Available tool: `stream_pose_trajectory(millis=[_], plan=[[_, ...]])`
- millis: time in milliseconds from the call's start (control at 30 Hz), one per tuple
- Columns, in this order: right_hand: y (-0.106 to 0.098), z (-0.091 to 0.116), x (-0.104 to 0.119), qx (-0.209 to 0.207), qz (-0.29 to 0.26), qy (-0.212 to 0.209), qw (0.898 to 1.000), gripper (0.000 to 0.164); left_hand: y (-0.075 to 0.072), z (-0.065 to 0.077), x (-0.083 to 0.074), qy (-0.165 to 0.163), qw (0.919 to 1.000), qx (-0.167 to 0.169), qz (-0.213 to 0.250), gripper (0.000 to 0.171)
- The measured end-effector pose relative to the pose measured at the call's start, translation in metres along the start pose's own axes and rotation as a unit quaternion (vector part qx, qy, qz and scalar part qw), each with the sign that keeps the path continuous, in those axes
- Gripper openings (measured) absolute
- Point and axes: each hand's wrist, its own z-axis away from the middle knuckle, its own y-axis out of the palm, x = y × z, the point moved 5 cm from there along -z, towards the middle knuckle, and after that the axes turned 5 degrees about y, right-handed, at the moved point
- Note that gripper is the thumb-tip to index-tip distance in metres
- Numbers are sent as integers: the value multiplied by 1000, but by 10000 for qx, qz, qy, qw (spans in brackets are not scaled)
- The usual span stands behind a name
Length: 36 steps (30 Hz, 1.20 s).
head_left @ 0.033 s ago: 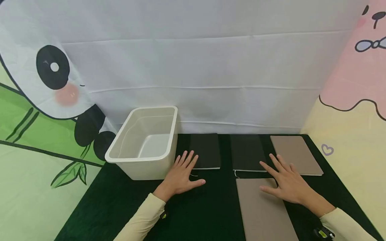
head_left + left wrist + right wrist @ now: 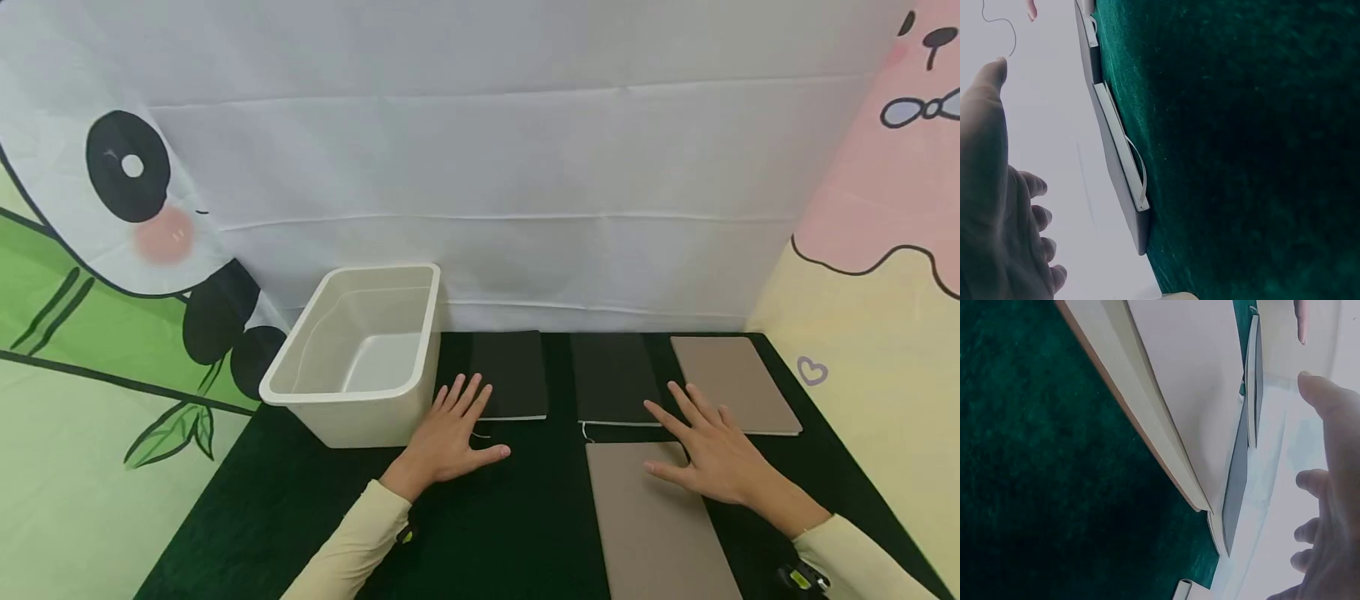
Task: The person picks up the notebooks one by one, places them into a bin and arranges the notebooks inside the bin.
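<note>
My left hand [image 2: 450, 437] is held with its fingers spread, just right of a white plastic bin [image 2: 345, 396] and overlapping the near left corner of a black notebook [image 2: 510, 375]. That notebook's pale pages and ribbon marker [image 2: 1138, 164] show in the left wrist view. My right hand [image 2: 716, 458], fingers also spread and holding nothing, hovers over the near taupe notebook [image 2: 652, 533]. Its fingertips point between a second black notebook [image 2: 615, 375] and a far taupe notebook [image 2: 735, 379]. In the right wrist view the near taupe notebook's page edges [image 2: 1141, 406] lie below the hand.
Dark green cloth [image 2: 487, 533] covers the table. A white curtain [image 2: 525, 167] hangs behind it, with a panda print [image 2: 165, 233] on the left and a pink cartoon animal [image 2: 870, 200] on the right.
</note>
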Motion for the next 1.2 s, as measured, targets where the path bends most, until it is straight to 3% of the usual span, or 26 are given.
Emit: stream_pose_trajectory(millis=[233, 500, 900, 1200], plan=[[2, -4, 2, -67, 15, -124, 9999, 91, -3, 1, 1, -40, 10000, 37, -69, 106], [-16, -3, 7, 85, -114, -203, 9997, 90, -11, -1, -4, 2, 9998, 134, -134, 105], [-61, 25, 21, 91, -137, -501, 9986, 87, -41, 9, -21, 242, 9980, 408, 412, 101], [-75, 58, 24, 106, -225, -295, 9993, 86, -79, 31, -39, 665, 9971, 324, 149, 100]])
